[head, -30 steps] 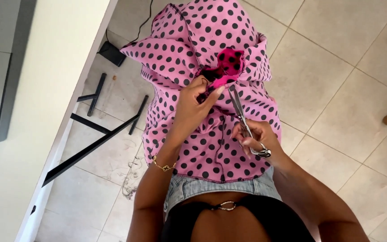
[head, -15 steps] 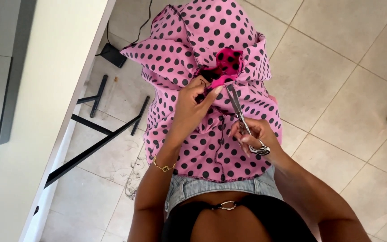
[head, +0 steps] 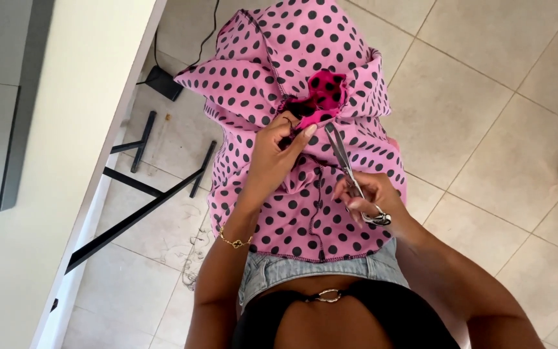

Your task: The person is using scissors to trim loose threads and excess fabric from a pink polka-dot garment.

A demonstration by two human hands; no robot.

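One pink dotted garment [head: 305,213] lies bunched over the person's lap, its darker pink lining [head: 323,95] showing in a fold near the far end. The left hand [head: 276,158] pinches the cloth just beside that fold, and the right hand [head: 368,197] is closed round the one pair of scissors [head: 347,169], blades pointing at the fold. Whether the blades are parted is hard to make out; the white counter [head: 66,148] at left is cut off by the frame, above the tiled floor [head: 485,129].

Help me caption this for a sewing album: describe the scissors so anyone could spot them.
Find the pink polka-dot fabric draped over the lap. Just right of its centre, the right hand holds slim metal scissors, blades pointing up toward the darker magenta patch: the only shiny thing there.
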